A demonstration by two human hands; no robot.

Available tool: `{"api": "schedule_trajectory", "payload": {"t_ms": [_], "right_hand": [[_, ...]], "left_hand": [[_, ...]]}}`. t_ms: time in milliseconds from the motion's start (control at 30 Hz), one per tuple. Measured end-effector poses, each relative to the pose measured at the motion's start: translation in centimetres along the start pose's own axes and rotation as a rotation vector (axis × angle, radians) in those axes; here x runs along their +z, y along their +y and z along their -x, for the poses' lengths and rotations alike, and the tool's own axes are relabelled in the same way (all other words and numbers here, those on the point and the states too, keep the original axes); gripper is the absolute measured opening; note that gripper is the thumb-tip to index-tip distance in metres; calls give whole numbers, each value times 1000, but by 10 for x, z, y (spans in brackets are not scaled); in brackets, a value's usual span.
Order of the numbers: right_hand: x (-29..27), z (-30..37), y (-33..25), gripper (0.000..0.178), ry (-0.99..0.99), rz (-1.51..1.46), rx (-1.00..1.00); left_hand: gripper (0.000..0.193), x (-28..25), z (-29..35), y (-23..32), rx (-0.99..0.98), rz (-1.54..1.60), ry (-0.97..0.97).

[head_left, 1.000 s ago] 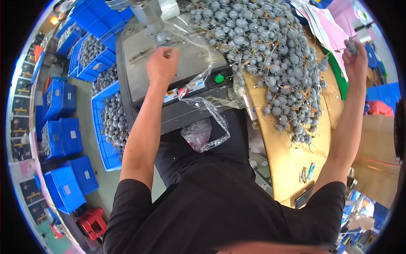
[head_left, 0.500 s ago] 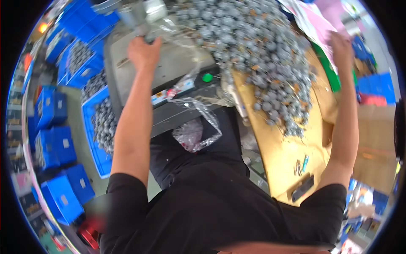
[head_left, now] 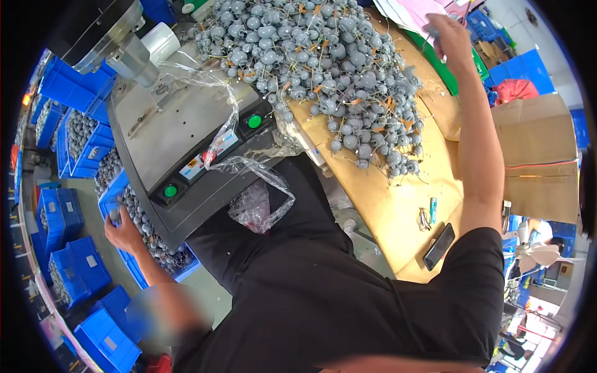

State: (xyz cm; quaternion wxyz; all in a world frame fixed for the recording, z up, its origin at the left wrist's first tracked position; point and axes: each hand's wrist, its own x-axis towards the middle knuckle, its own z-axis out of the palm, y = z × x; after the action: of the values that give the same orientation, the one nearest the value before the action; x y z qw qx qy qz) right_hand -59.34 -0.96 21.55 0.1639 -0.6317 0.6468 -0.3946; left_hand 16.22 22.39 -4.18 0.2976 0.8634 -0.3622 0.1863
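My left hand [head_left: 126, 234] is over the edge of a long blue bin [head_left: 189, 271], its fingers closed on a grey round part [head_left: 115, 215]. Grey round parts with wires [head_left: 140, 217] fill that bin. At the far right, my right hand [head_left: 452, 42] is closed near the pink and white sheets [head_left: 410, 13]. A small greyish thing shows at its fingertips, too small to name. Between my arms, a large heap of the same grey wired parts [head_left: 323, 56] covers the far part of the tan table [head_left: 373, 217].
A machine with a metal plate [head_left: 180, 118], a green button [head_left: 254, 121] and a metal press head [head_left: 134, 62] stands ahead on the left. Clear plastic film [head_left: 261, 171] hangs over its front. A phone [head_left: 439, 247] lies on the table. Several blue bins stand left; cardboard [head_left: 540, 155] stands right.
My left hand has moved from the machine plate down and left to the blue bin. My right hand has moved slightly up and left in the picture. The whole view has shifted and turned.
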Motion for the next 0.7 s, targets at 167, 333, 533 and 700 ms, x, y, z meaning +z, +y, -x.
{"api": "schedule_trajectory", "payload": {"t_ms": [167,333,533,700], "right_hand": [[9,-1,10,40,-38,-207,72],[1,8,-5,41,-211,-315,105],[3,19,-28,33,-326,166,67],[-8,30,-29,29,-270,-108,61]], "left_hand": [[71,3,25,-62,-244,-222,-337],[76,18,30,-62,-94,-1,-268],[68,16,40,57,82,471,-308],[72,25,65,80,-49,798,-399]]}}
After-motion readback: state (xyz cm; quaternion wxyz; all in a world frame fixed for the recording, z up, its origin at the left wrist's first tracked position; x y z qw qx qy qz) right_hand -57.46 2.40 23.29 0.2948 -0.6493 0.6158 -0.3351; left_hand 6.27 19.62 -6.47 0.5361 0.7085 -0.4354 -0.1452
